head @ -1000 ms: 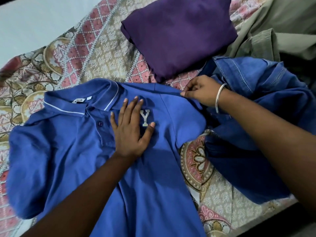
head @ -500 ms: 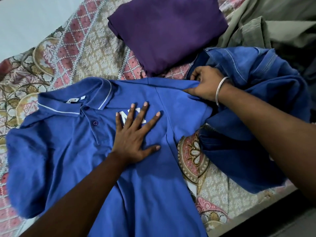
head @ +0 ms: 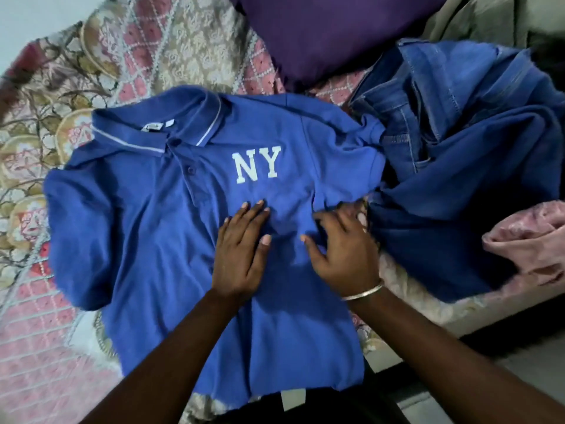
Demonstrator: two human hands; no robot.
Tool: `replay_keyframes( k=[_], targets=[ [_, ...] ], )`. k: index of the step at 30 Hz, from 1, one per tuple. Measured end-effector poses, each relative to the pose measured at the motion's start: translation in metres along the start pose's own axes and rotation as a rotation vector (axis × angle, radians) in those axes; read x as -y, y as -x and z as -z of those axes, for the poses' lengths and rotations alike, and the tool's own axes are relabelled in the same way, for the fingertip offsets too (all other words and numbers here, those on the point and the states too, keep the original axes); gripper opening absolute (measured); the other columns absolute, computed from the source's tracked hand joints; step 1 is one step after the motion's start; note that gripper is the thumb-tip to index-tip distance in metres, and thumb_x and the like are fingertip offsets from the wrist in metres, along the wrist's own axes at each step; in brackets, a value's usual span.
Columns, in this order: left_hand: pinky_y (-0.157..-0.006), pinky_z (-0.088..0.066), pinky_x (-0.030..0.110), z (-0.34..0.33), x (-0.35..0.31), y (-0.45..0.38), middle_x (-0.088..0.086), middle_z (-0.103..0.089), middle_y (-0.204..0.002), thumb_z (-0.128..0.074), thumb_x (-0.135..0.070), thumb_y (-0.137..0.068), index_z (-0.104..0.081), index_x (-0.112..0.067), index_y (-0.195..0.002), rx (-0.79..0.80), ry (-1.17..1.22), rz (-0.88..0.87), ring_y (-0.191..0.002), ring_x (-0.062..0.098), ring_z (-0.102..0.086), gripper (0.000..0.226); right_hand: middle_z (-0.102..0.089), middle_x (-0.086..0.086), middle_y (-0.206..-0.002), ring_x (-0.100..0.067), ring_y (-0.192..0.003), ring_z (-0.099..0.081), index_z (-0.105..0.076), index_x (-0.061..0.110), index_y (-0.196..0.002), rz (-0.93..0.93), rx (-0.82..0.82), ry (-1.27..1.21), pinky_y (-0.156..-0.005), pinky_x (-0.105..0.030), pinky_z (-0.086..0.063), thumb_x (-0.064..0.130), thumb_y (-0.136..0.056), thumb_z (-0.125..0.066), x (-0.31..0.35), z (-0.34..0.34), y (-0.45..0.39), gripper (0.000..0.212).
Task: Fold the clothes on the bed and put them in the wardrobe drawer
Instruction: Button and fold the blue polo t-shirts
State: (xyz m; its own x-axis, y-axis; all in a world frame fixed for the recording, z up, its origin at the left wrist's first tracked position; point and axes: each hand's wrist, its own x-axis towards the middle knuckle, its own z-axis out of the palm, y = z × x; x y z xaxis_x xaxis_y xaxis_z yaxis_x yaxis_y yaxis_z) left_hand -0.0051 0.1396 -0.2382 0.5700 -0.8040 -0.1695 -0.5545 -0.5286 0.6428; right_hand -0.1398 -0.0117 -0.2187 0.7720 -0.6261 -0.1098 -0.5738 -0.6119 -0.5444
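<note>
A blue polo shirt with white "NY" letters lies spread face up on the patterned bedspread, collar toward the far side. My left hand presses flat on the shirt's chest just below the letters, fingers straight. My right hand, with a metal bangle at the wrist, lies on the shirt's right side under the sleeve, fingers spread; its fingertips reach the sleeve's bunched hem.
A folded purple garment lies at the far side. Crumpled blue jeans are heaped at the right, touching the shirt's sleeve. An olive garment is at the back right, a pink cloth at the right edge. The bed's edge runs near my body.
My left hand slid down off the letters, uncovering "NY". My right hand left the sleeve's shoulder and came down to the shirt's side beside my left hand. The view shifted closer.
</note>
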Motion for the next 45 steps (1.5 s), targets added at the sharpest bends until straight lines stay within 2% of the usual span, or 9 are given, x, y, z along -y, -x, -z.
replay_keyframes(
  k=[9, 14, 18, 23, 29, 34, 37, 41, 45],
  targets=[
    [-0.106, -0.039, 0.046, 0.004, 0.054, 0.161, 0.022, -0.058, -0.128, -0.043, -0.025, -0.101, -0.055, 0.003, -0.126, -0.512, -0.056, 0.619, -0.121, 0.039, -0.052, 0.040, -0.063, -0.021, -0.093, -0.040, -0.085, -0.058, -0.057, 0.000, -0.104, -0.387, -0.062, -0.234, -0.073, -0.037, -0.041, 0.026, -0.094, -0.051, 0.016, -0.030, 0.070, 0.029],
    [-0.110, -0.023, 0.058, 0.023, 0.074, 0.208, 0.018, -0.029, -0.155, -0.064, -0.061, -0.084, -0.029, -0.008, -0.151, -0.545, -0.013, 1.359, -0.143, 0.038, -0.026, 0.093, -0.069, -0.003, -0.109, -0.020, -0.098, -0.065, -0.057, 0.008, -0.118, -0.579, -0.109, -0.515, -0.086, -0.030, -0.050, 0.040, -0.092, -0.057, 0.015, -0.029, 0.089, 0.042],
    [-0.088, -0.043, 0.051, 0.037, 0.096, 0.231, 0.018, -0.055, -0.110, -0.072, -0.058, -0.079, -0.059, -0.010, -0.106, -0.588, 0.221, 1.148, -0.103, 0.034, -0.053, 0.056, -0.072, 0.004, -0.107, -0.012, -0.101, -0.068, -0.067, 0.016, -0.113, -0.581, 0.133, -0.535, -0.093, -0.039, -0.054, 0.052, -0.076, -0.069, 0.002, -0.030, 0.115, 0.052],
    [-0.059, -0.037, 0.028, 0.067, 0.080, 0.244, -0.015, -0.049, -0.062, -0.065, -0.026, -0.095, -0.045, -0.022, -0.072, -0.614, 0.697, 0.861, -0.063, 0.004, -0.042, 0.030, -0.068, 0.004, -0.121, -0.012, -0.110, -0.064, -0.060, 0.016, -0.128, -0.576, 0.134, -0.561, -0.094, -0.035, -0.051, 0.037, -0.091, -0.067, 0.002, -0.023, 0.146, 0.043],
    [-0.047, -0.038, 0.024, 0.094, 0.088, 0.266, 0.002, -0.062, -0.080, -0.066, -0.029, -0.088, -0.066, -0.018, -0.084, -0.365, 1.207, 0.946, -0.064, 0.018, -0.052, 0.012, -0.075, 0.005, -0.097, -0.016, -0.096, -0.070, -0.070, 0.006, -0.105, -0.676, 0.121, -0.805, -0.078, -0.027, -0.054, 0.030, -0.083, -0.075, -0.001, 0.008, 0.166, 0.032],
    [-0.065, -0.054, 0.027, 0.108, 0.088, 0.283, -0.005, -0.074, -0.078, -0.083, -0.025, -0.071, -0.072, -0.013, -0.086, -0.016, 0.760, 0.756, -0.071, 0.011, -0.068, 0.023, -0.073, 0.004, -0.111, -0.017, -0.107, -0.067, -0.073, 0.021, -0.102, -0.631, 0.154, -0.968, -0.087, -0.030, -0.055, 0.047, -0.075, -0.077, -0.012, 0.025, 0.181, 0.038],
    [-0.080, -0.055, 0.031, 0.118, 0.089, 0.289, -0.003, -0.070, -0.095, -0.082, -0.045, -0.065, -0.076, -0.023, -0.077, -0.073, 0.600, 0.649, -0.092, 0.017, -0.067, 0.025, -0.074, 0.006, -0.105, -0.014, -0.098, -0.070, -0.065, 0.019, -0.110, -0.703, 0.140, -1.120, -0.080, -0.029, -0.058, 0.022, -0.098, -0.051, -0.013, 0.034, 0.181, 0.018],
    [-0.083, -0.056, 0.022, 0.119, 0.063, 0.293, -0.009, -0.075, -0.102, -0.061, -0.022, -0.094, -0.079, -0.028, -0.088, -0.332, 1.195, 0.684, -0.096, 0.008, -0.070, 0.020, -0.076, 0.002, -0.096, -0.013, -0.086, -0.073, -0.072, 0.014, -0.100, -0.783, 0.307, -1.112, -0.069, -0.025, -0.058, 0.026, -0.077, -0.071, -0.027, 0.046, 0.183, 0.026],
    [-0.079, -0.060, 0.032, 0.101, 0.058, 0.307, 0.003, -0.073, -0.113, -0.063, -0.019, -0.091, -0.069, -0.016, -0.113, -0.161, 1.155, 0.954, -0.101, 0.021, -0.071, 0.023, -0.074, -0.002, -0.109, -0.014, -0.103, -0.069, -0.080, 0.018, -0.096, -0.861, 0.315, -1.230, -0.086, -0.029, -0.057, 0.019, -0.096, -0.052, -0.039, 0.042, 0.186, 0.028]
  ],
)
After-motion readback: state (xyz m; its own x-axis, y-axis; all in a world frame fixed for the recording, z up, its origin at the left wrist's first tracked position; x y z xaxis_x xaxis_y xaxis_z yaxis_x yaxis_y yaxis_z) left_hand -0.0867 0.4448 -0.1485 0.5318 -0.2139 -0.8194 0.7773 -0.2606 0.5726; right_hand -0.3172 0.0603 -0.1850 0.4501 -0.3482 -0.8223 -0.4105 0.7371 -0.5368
